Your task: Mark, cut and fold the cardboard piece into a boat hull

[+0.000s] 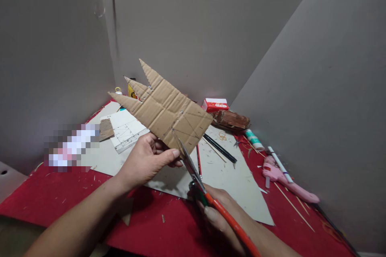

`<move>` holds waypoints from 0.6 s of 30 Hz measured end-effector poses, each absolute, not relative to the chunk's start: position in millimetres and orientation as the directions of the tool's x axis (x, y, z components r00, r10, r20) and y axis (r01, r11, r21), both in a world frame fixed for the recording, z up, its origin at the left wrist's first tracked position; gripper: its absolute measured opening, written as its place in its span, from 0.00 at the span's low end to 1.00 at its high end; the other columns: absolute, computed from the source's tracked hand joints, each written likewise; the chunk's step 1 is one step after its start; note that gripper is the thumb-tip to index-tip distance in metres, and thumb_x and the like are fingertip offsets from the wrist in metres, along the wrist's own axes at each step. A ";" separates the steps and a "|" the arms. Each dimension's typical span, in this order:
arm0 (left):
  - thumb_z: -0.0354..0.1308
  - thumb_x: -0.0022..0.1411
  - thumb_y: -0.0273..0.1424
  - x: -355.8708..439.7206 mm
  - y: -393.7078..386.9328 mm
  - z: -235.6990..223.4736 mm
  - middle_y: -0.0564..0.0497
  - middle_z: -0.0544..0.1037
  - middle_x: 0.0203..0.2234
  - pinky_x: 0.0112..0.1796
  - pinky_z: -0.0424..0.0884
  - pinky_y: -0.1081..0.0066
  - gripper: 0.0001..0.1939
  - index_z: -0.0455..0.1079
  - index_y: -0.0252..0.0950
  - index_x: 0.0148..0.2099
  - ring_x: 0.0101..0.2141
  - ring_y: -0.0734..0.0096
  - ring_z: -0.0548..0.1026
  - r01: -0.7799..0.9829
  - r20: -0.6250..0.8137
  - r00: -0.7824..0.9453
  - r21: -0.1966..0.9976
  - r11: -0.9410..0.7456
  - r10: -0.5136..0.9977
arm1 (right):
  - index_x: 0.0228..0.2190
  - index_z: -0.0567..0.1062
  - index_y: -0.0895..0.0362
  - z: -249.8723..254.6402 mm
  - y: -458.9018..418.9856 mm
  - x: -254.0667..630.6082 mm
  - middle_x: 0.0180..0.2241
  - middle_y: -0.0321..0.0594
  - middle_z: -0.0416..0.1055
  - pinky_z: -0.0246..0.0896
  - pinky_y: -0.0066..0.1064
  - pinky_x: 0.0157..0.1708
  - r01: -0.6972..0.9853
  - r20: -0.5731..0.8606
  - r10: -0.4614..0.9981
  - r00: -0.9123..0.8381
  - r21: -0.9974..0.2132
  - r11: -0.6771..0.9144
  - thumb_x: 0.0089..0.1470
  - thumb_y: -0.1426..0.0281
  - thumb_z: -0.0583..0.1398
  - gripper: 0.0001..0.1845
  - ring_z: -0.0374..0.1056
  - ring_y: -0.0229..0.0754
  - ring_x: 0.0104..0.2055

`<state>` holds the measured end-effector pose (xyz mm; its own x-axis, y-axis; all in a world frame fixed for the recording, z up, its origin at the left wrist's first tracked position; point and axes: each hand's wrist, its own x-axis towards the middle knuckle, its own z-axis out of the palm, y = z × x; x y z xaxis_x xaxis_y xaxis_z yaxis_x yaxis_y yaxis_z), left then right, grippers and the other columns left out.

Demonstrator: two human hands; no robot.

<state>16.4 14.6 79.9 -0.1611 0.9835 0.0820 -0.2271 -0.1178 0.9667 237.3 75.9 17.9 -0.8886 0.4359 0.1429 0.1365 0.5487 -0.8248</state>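
My left hand point(150, 154) pinches the lower edge of a piece of corrugated cardboard point(169, 106), thumb on its near face. Three pointed spikes are cut along the cardboard's left end, and pencil lines cross its right end. In my right hand point(221, 204) is a pair of scissors point(196, 174) with orange and green handles. Their blades point up and left, at the cardboard's lower edge just right of my left thumb. One blade lies over the near face; whether they are biting into the cardboard I cannot tell.
A white board point(241, 192) lies on the red tablecloth point(90, 196), holding a black pen point(220, 148) and a drawn sheet point(128, 130). On the right are a pink glue gun point(286, 178), a marker point(280, 164) and thin sticks. Behind stand a red box point(215, 104) and a brown bundle point(230, 119). Grey walls enclose the table.
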 end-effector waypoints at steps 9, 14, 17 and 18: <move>0.73 0.50 0.38 16.5 17.0 77.7 0.50 0.81 0.27 0.30 0.77 0.76 0.20 0.74 0.29 0.39 0.25 0.73 0.80 -0.228 0.091 -0.131 0.966 -0.119 0.987 | 0.30 0.64 0.55 17.6 75.0 239.7 0.26 0.35 0.62 0.55 0.30 0.28 0.190 0.097 0.465 -0.880 -0.826 0.531 0.62 0.47 0.47 0.24 0.52 0.38 0.27; 0.72 0.52 0.35 15.7 15.2 76.7 0.51 0.81 0.27 0.29 0.77 0.77 0.17 0.73 0.30 0.38 0.25 0.73 0.80 -0.243 0.100 -0.124 0.961 -0.128 0.987 | 0.29 0.62 0.55 12.6 75.0 240.3 0.26 0.33 0.56 0.50 0.30 0.28 0.179 0.073 0.471 -0.879 -0.865 0.469 0.62 0.48 0.49 0.24 0.48 0.38 0.27; 0.71 0.53 0.34 16.0 14.2 77.1 0.51 0.80 0.26 0.29 0.76 0.77 0.15 0.74 0.30 0.38 0.25 0.73 0.80 -0.241 0.110 -0.118 0.961 -0.136 0.987 | 0.31 0.63 0.55 11.5 74.1 238.8 0.26 0.33 0.55 0.50 0.29 0.28 0.149 0.061 0.457 -0.887 -0.900 0.409 0.62 0.49 0.49 0.22 0.48 0.38 0.28; 0.71 0.53 0.34 16.1 14.1 77.5 0.51 0.81 0.26 0.29 0.76 0.77 0.14 0.74 0.30 0.37 0.25 0.73 0.80 -0.241 0.111 -0.118 0.961 -0.137 0.987 | 0.31 0.63 0.55 11.2 73.7 238.2 0.26 0.32 0.55 0.49 0.29 0.28 0.137 0.065 0.454 -0.889 -0.907 0.398 0.62 0.49 0.50 0.22 0.48 0.38 0.28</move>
